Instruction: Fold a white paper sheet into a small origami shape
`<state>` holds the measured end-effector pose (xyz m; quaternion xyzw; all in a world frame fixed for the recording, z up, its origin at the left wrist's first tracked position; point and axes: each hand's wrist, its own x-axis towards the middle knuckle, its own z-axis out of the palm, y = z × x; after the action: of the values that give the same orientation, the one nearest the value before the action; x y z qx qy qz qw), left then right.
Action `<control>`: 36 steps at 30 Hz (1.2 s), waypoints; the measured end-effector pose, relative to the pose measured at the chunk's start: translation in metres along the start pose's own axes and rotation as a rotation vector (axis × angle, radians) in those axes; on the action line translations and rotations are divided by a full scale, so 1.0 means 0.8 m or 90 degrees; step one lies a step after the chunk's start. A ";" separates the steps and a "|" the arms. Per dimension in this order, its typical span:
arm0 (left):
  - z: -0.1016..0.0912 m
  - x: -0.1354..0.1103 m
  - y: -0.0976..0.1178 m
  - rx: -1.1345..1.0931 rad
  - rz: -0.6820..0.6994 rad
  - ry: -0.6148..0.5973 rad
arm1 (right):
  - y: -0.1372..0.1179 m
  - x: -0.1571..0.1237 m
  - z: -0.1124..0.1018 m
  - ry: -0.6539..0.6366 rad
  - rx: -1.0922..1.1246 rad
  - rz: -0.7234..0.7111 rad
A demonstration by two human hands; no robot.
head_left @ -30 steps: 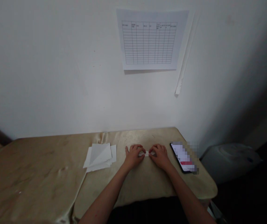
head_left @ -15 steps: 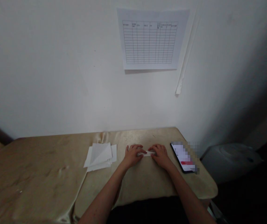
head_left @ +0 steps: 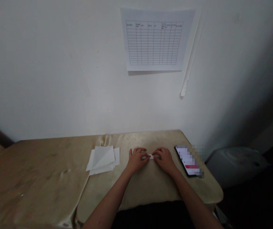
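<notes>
A small strip of folded white paper lies on the tan table between my two hands. My left hand presses down on its left end with curled fingers. My right hand does the same on its right end, fingertips nearly meeting those of the left. Most of the paper is hidden under my fingers.
A stack of white paper sheets lies left of my hands. A phone with a lit screen lies to the right, near the table's rounded edge. A printed grid sheet hangs on the wall. A grey bin stands right of the table.
My fingertips have drawn closer together over the paper than half a second ago, covering more of the strip. The arms have hardly shifted.
</notes>
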<state>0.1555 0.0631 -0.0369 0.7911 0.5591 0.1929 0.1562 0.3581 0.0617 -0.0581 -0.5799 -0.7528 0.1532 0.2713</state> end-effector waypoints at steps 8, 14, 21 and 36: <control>0.012 0.003 0.000 0.007 -0.006 0.029 | -0.009 -0.001 0.005 0.035 -0.054 0.005; 0.011 0.003 0.003 0.009 -0.005 0.036 | -0.009 -0.001 0.008 0.039 -0.065 0.001; 0.006 0.004 0.005 0.002 -0.017 0.004 | -0.005 0.002 0.007 0.021 -0.042 0.013; -0.006 0.005 -0.016 -0.014 0.013 -0.070 | 0.004 0.005 -0.006 -0.024 0.049 0.013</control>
<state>0.1436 0.0710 -0.0380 0.8045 0.5392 0.1566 0.1935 0.3626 0.0664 -0.0554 -0.5738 -0.7452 0.1955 0.2778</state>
